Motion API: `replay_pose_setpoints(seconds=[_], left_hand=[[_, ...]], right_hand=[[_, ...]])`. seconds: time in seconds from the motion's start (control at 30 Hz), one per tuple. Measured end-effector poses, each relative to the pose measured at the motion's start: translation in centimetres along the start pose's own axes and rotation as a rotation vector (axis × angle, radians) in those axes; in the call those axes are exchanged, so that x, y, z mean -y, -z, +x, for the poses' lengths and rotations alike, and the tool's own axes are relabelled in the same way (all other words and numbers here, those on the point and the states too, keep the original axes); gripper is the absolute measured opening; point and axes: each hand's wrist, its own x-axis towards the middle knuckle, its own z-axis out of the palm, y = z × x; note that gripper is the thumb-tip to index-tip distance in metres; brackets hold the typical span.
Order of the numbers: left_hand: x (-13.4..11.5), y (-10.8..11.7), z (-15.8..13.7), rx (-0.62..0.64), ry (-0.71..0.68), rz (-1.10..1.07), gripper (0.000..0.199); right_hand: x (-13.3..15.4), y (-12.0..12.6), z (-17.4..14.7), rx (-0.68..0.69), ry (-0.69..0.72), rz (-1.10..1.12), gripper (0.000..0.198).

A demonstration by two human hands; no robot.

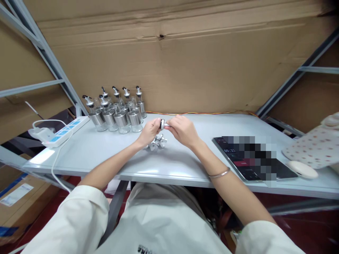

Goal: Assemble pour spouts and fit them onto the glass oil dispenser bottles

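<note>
Above the middle of the table, my left hand (150, 132) is closed around a black and silver pourer top (162, 124). From the other side, my right hand (183, 129) pinches the pourer top's narrow end, and the fingers hide part of it. Just below my hands lies a small pile of silver pourer tops (156, 142) on the table. At the back left stand several glass oil bottles (121, 119) with steel sleeves; some carry pourer tops with black flip lids, others have bare necks.
A white power strip (69, 131) with a plugged-in charger (42, 134) lies at the table's left edge. To the right are a tablet-like device (238, 158), a white round lid (302, 169) and a spotted white container (312, 146). Cardboard (185, 70) walls the back.
</note>
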Motion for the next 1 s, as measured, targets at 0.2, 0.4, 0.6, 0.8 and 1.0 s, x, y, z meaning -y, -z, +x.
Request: replay_pose_setpoints(seconds=[0.2, 0.4, 0.6, 0.8, 1.0], left_hand=[[0.5, 0.3, -0.1, -0.006, -0.082, 0.31, 0.042], [0.2, 0.9, -0.1, 0.044, -0.203, 0.522, 0.043], [0.1, 2.4, 0.4, 0.108, -0.577, 0.837, 0.053], [-0.5, 3.0, 0.7, 0.002, -0.631, 0.944, 0.06], [-0.2, 2.3, 0.9, -0.103, -0.437, 0.798, 0.064]], right_hand=[[-0.4, -0.1, -0.1, 0.144, -0.308, 0.455, 0.041], [-0.4, -0.2, 0.1, 0.145, -0.47, 0.809, 0.05], [-0.2, 0.2, 0.2, 0.38, -0.531, 1.202, 0.054], [0.5, 0.1, 0.3, 0.315, -0.516, 1.204, 0.055], [0.5, -0.4, 0.3, 0.005, -0.337, 0.407, 0.044]])
